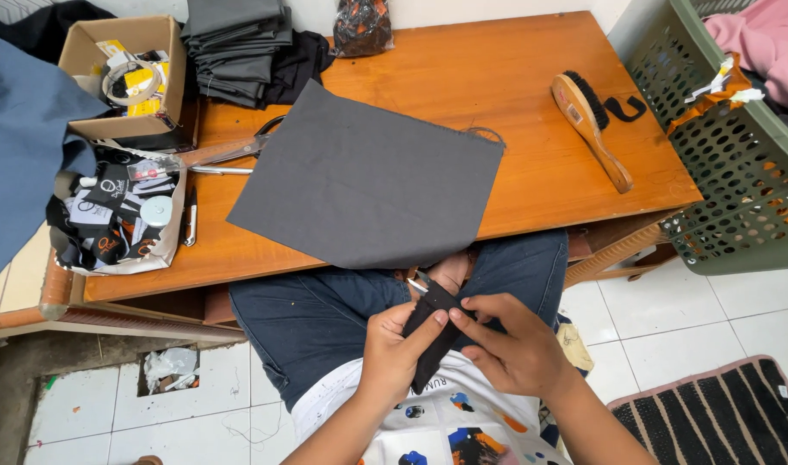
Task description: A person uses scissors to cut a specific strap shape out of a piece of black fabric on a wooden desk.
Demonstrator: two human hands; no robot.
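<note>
Black is the small strip of cloth [432, 331] that we hold over our lap, between both hands. Our left hand [396, 355] pinches its lower part with thumb and fingers closed on it. Our right hand [512, 343] grips the upper part, and small snips [420, 284] with a metal tip stick out just above the fingers of this hand. Above both hands, on the wooden table [514, 95], lies a large grey sheet of fabric [364, 185]. Far up and right of our right hand rests a wooden brush [590, 127], and beyond it a green basket [738, 172]. Up and left of our left hand lie big scissors [230, 155] and a cardboard box [123, 73].
</note>
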